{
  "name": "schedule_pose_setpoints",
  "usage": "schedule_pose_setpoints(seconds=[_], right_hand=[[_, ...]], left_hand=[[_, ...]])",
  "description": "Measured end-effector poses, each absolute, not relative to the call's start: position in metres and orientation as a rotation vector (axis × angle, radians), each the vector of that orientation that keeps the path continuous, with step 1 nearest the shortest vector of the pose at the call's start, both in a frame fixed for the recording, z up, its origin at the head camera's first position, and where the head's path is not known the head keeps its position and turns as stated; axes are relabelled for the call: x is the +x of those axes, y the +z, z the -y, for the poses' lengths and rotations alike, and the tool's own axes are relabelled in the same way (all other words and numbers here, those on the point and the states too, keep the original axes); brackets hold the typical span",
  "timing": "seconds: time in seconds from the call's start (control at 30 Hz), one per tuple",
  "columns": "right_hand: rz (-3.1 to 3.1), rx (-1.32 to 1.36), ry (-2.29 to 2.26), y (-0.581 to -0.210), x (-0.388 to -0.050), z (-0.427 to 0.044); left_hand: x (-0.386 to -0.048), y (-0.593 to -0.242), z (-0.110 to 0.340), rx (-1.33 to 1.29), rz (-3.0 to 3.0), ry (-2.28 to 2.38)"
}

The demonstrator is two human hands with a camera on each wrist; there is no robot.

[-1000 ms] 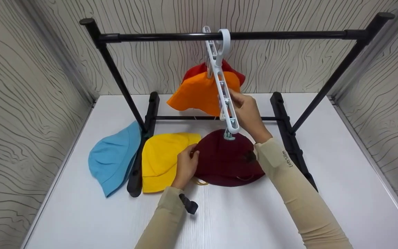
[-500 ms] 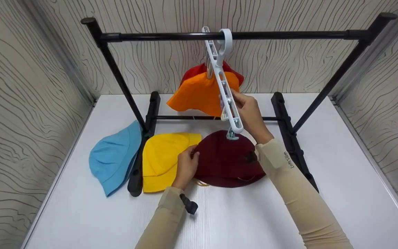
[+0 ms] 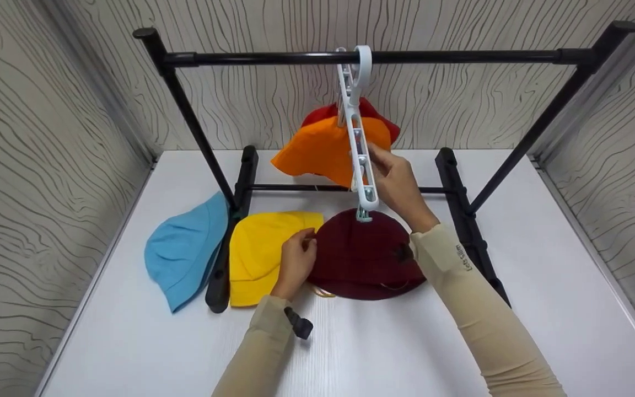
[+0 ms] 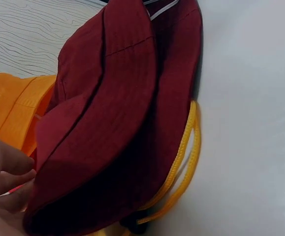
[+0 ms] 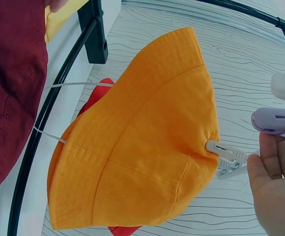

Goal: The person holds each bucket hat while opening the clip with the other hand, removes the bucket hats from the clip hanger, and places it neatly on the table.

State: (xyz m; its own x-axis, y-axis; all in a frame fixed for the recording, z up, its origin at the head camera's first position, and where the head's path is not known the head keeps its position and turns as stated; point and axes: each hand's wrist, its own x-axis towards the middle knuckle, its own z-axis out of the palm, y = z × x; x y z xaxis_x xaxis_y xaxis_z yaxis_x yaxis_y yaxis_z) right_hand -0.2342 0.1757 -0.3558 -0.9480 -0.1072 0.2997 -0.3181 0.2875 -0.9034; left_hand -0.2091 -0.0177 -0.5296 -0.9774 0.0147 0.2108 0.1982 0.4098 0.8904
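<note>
Lying by L hand (image 3: 296,262), below R hand (image 3: 400,184) holding lilac clip (image 5: 275,119): maroon hat (image 3: 364,256).

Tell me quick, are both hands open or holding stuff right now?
Left hand: at the edge of the maroon hat; can't tell whether it's gripping.
Right hand: at the purple clip; can't tell whether it's pinching.

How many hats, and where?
5: blue hat at far left, yellow hat next, maroon hat by left hand, orange hat clipped to hanger, red hat behind orange hat. Others may be hidden.
</note>
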Motion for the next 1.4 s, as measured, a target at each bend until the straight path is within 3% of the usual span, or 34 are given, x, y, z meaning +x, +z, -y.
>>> schedule_pose_setpoints(seconds=[0.53,1.4], right_hand=[[2.289,0.621,1.388,-0.366,-0.230,-0.180],[2.322,0.310,1.320,-0.393,-0.254,-0.205]], left_hand=[[-0.224,-0.465,0.033,-0.301,2.354,-1.505],[-0.261,-0.411,0.030,-0.513,2.258,-1.316]])
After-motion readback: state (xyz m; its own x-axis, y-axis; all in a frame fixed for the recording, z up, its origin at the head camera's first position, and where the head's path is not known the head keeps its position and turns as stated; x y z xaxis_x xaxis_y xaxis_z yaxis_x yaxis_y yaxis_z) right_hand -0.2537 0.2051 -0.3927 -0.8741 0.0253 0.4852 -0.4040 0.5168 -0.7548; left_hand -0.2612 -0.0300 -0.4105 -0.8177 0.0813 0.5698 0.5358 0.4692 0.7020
